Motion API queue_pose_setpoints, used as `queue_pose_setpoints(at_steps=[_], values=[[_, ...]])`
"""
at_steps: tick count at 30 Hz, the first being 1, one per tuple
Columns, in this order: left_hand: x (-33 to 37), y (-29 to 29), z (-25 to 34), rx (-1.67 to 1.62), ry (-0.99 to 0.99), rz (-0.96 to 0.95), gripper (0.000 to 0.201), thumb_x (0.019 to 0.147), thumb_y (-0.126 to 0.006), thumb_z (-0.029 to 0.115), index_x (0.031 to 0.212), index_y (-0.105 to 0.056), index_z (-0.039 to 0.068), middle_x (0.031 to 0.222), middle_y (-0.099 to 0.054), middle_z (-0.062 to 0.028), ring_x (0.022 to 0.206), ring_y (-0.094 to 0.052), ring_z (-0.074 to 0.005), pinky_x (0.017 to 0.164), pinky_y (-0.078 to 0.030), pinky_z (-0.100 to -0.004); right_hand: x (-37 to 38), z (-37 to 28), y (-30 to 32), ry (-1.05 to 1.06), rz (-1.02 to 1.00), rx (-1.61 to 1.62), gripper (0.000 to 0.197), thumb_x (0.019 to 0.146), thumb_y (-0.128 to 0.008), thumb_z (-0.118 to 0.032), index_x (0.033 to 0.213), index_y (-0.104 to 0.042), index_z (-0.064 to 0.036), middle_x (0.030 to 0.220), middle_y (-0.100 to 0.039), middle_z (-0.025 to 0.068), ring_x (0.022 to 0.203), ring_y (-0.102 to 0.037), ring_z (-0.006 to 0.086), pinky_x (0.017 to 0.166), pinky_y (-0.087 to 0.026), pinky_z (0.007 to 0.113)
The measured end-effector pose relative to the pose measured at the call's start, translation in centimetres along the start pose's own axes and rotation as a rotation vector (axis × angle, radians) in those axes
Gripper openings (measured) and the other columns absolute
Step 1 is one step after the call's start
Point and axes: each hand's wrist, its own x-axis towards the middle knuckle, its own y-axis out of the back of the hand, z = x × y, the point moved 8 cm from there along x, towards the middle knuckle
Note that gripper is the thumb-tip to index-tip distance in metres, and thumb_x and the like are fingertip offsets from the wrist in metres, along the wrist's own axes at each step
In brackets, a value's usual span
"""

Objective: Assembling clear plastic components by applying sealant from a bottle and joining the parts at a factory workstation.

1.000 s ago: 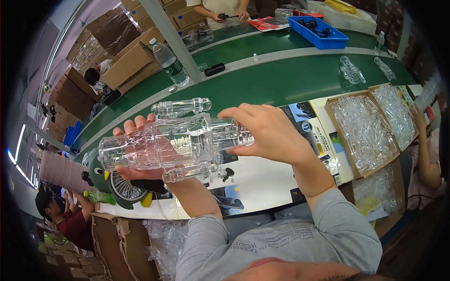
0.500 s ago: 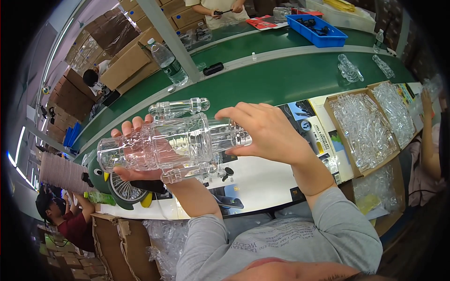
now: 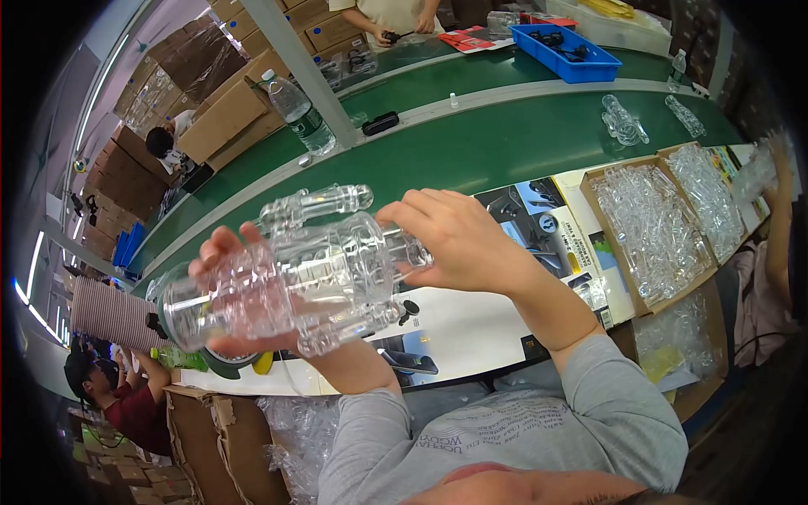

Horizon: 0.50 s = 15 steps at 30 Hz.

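A large clear plastic rocket-shaped model [image 3: 324, 269] is held up over the bench, tilted, its wide end to the left. A slim clear side tube [image 3: 324, 202] lies along its far side, another clear side tube [image 3: 349, 326] along its near side. My left hand [image 3: 220, 246] is wrapped round the wide end from beneath, its palm showing through the plastic. With fingers and thumb, my right hand [image 3: 459, 240] grips the narrow clear piece at the right end. How far that piece sits inside the body is hard to see.
An open carton of clear plastic parts [image 3: 648, 231] stands at right. Beyond the printed white board [image 3: 471, 324] lies a green conveyor belt [image 3: 505, 135], with a water bottle [image 3: 299, 114], blue tray [image 3: 566, 55] and clear model [image 3: 621, 122]. A green fan [image 3: 227, 362] is half hidden at left. Co-workers sit nearby.
The model has shifted slightly left and tipped, its wide end lower, now covering more of the fan. My right hand has moved left with the narrow end, still gripping it.
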Motion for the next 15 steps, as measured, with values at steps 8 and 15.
queue_pose_setpoints(at_steps=[8,15], values=[[-1.0,-3.8,3.8,0.086,-0.028,-0.282,0.075,0.074,-0.069,0.054,0.124,-0.037,0.008,0.089,-0.047,-0.0062,0.082,-0.045,-0.0188,0.079,-0.035,-0.0365,-0.9,-2.8,-2.3,0.082,-0.06,0.177,0.041,0.062,-0.069,-0.011,0.101,-0.055,-0.0067,0.082,-0.059,0.0041,0.069,-0.061,0.0212,0.059,-0.049,0.032],[-0.6,-4.2,5.3,0.124,-0.012,-0.287,0.072,0.073,-0.072,0.05,0.119,-0.037,0.008,0.086,-0.047,-0.0049,0.077,-0.047,-0.0176,0.075,-0.034,-0.0343,-0.8,-4.0,-3.0,0.003,-0.12,0.218,0.039,0.062,-0.067,-0.01,0.1,-0.057,-0.0078,0.082,-0.06,0.0041,0.066,-0.062,0.0217,0.058,-0.049,0.033]])
